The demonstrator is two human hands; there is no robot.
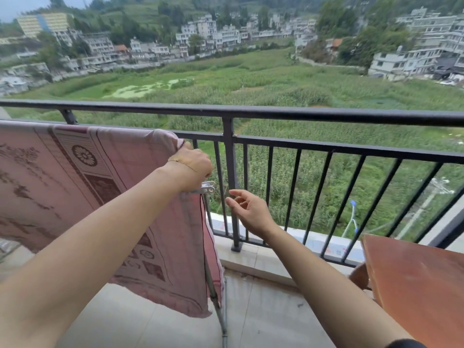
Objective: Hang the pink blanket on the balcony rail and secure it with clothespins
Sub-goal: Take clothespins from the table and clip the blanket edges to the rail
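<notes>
Gripping pink blanket (pixel 75 187) edge plus clothespin (pixel 209 187) in left hand (pixel 192 164); holding right hand (pixel 248 209) slack and empty just beside.

i stand on a home's tiled balcony, its black metal railing (pixel 276 114) facing green marshy fields (pixel 263 81) and pale hillside apartment blocks (pixel 206 28).

The blanket (pixel 75 187) hangs at 9 o'clock, before the balcony rail (pixel 276 113). The left hand (pixel 193 164) grips its 3 o'clock edge, with the clothespin (pixel 208 187) directly below. The right hand (pixel 248 209) is near, at the clothespin's 4 o'clock. The table (pixel 414 285) stands at 4 o'clock.
</notes>
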